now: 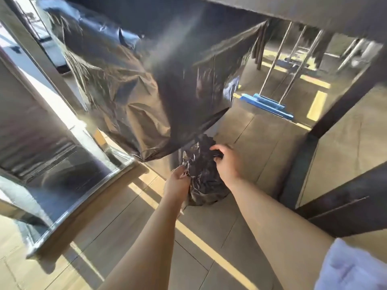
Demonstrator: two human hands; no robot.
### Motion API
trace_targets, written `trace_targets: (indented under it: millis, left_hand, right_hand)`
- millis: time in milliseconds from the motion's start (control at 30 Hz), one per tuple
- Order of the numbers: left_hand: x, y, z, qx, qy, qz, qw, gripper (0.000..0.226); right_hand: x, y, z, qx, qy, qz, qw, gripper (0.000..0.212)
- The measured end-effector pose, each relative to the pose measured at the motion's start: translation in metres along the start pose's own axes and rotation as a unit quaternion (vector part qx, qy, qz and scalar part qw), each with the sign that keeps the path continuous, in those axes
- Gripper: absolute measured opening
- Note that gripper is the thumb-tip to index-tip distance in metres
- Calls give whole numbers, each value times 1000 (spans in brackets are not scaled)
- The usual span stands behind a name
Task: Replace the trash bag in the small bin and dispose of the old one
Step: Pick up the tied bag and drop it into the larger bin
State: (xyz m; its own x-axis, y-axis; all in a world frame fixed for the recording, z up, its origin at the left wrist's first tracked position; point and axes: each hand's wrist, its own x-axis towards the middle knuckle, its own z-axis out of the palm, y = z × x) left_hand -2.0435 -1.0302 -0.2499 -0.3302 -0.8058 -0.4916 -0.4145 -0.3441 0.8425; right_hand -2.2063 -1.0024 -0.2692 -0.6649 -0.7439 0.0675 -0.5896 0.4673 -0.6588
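Note:
A small, crumpled black trash bag (204, 174) stands on the floor at the middle of the head view. My left hand (178, 180) pinches its wrinkled left side. My right hand (225, 159) grips a gathered bit of the bag's top at its right side. A big sheet of black plastic (136, 80) hangs over a table edge just above and behind the bag, hiding the bag's far side. No small bin shows.
A shiny metal cabinet edge (83, 195) juts in at the left. Dark table legs (345, 97) stand at the right. A blue mop head (270, 104) with metal poles lies farther back on the tiled floor (146, 237) with yellow lines.

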Motion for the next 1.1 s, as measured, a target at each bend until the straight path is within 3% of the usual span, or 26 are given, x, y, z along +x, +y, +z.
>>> trace_targets:
  millis: [267, 367, 500, 767, 1100]
  left_hand:
    - [37, -24, 15, 48, 24, 65, 996, 44]
    - [39, -25, 15, 58, 35, 76, 995, 39]
    - [44, -28, 16, 80, 35, 72, 994, 40]
    - [53, -31, 12, 88, 37, 76, 993, 39]
    - [53, -36, 9, 46, 66, 89, 993, 43]
  right_hand:
    - [33, 28, 40, 11, 22, 31, 999, 47]
    - [35, 27, 39, -49, 56, 69, 995, 43]
    - [40, 27, 44, -43, 9, 63, 997, 40]
    - [41, 40, 42, -24, -98, 54, 993, 66]
    - [40, 51, 46, 49, 17, 106, 993, 56]
